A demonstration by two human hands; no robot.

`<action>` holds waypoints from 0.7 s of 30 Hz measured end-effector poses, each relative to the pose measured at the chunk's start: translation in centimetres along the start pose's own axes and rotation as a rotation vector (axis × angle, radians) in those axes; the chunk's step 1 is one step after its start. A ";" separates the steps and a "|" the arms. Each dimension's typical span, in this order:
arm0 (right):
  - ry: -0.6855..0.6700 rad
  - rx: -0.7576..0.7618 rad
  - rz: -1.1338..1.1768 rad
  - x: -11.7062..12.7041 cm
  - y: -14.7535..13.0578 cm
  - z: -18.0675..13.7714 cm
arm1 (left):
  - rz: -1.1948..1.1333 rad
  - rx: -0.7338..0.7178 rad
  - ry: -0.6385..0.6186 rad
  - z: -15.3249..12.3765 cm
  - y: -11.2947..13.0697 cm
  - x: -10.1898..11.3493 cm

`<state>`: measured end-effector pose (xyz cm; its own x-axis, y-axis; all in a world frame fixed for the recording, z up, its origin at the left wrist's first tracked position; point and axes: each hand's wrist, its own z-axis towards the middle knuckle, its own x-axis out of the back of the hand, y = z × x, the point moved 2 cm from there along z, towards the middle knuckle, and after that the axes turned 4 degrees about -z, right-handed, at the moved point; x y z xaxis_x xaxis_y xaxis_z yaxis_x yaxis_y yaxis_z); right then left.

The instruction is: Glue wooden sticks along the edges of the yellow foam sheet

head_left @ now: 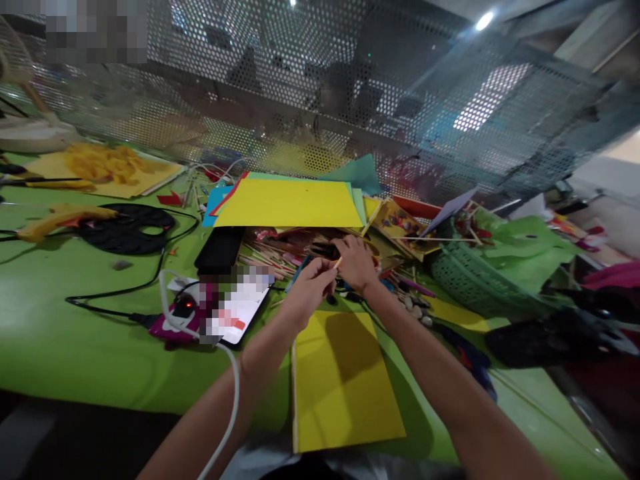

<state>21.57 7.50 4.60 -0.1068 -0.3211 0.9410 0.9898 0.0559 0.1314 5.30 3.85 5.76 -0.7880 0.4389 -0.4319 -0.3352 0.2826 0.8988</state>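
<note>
My left hand [317, 275] is closed in a pinch on a short, thin pale stick [338, 263], which points up toward my other hand. Just beside it, my right hand [356, 261] reaches over a jumble of small craft things, its fingers spread and bent down; its fingertips are partly hidden among dark items. Loose wooden sticks [267, 257] lie in a heap left of the hands. Below my wrists, a yellow board [350, 380] lies flat on the green table [75, 353]. A stack of coloured sheets, yellow on top [290, 203], lies behind the heap.
A lit phone [243, 310] and a purple power strip [175, 327] with a white cable [235, 393] lie left. Farther left are a yellow glue gun [65, 220] and a black palette [125, 230]. A green basket [465, 280] stands right, with grey pebbles [415, 308] nearby.
</note>
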 end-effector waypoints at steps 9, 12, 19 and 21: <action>-0.006 0.048 0.285 -1.0 -0.4 0.3 | 0.098 -0.044 0.022 0.2 -0.3 0.2; 0.027 0.036 0.456 0.6 0.7 -1.1 | 0.172 -0.077 0.031 0.3 -0.6 0.3; -0.053 -0.080 0.876 4.5 0.6 -6.4 | 0.495 -0.300 -0.009 0.6 -1.5 0.4; -0.088 -0.107 0.950 4.3 0.4 -7.1 | 0.566 -0.332 -0.059 0.5 -1.9 0.2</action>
<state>22.13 -0.63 6.51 0.7422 -0.1135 0.6606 0.6696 0.1680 -0.7235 6.02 3.83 3.90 -0.8627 0.4914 0.1194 -0.0263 -0.2795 0.9598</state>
